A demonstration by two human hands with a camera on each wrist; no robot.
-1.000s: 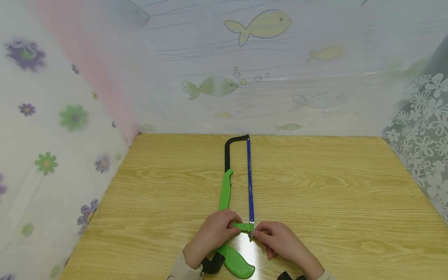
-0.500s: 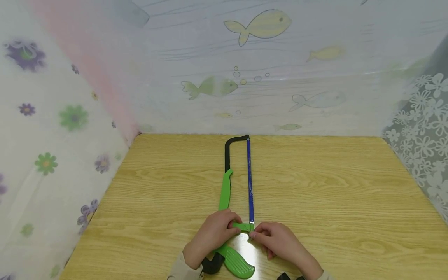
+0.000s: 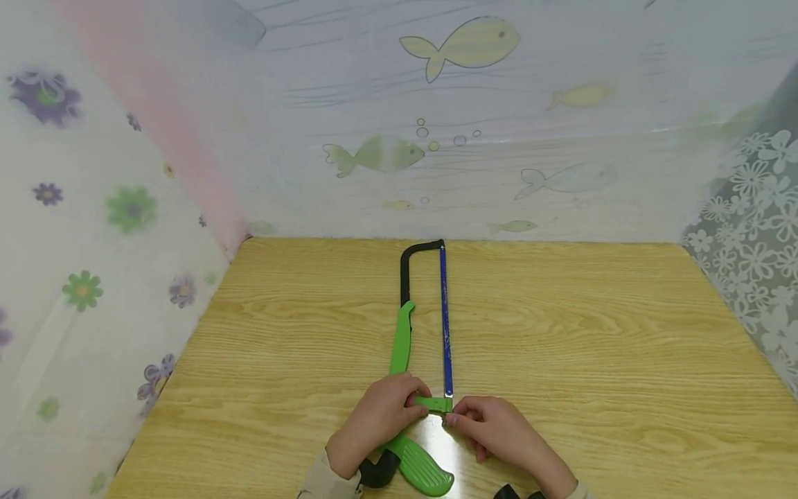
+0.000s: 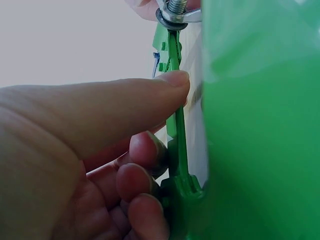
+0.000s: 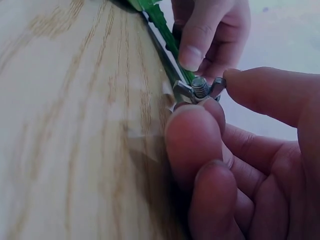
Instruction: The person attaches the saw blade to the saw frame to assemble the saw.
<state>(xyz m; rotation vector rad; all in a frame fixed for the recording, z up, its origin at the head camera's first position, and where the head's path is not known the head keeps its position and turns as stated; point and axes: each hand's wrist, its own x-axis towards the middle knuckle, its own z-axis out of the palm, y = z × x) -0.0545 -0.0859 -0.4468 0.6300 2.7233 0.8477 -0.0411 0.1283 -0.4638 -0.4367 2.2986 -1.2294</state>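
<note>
A hacksaw lies on the table in the head view, with a green handle point(image 3: 427, 468), a black front frame point(image 3: 405, 277) and a blue blade point(image 3: 445, 319) on its right side. My left hand point(image 3: 388, 412) grips the short green arm point(image 3: 434, 404) at the blade's near end, thumb on one side and curled fingers on the other. A metal wing nut point(image 5: 184, 91) sits on a threaded bolt point(image 5: 200, 87) at the end of that arm. My right hand point(image 3: 499, 426) holds the wing nut, its thumb against one wing and fingertips below.
The wood-grain table point(image 3: 592, 333) extends on both sides of the saw. Dark objects point(image 3: 508, 491) show at the bottom edge beside the right wrist. Behind stands a fish-patterned curtain point(image 3: 474, 173), with a flowered one point(image 3: 81, 291) at the left.
The right fingertips have moved slightly left onto the wing nut, which they now mostly cover in the head view. The left hand and hacksaw have kept their places.
</note>
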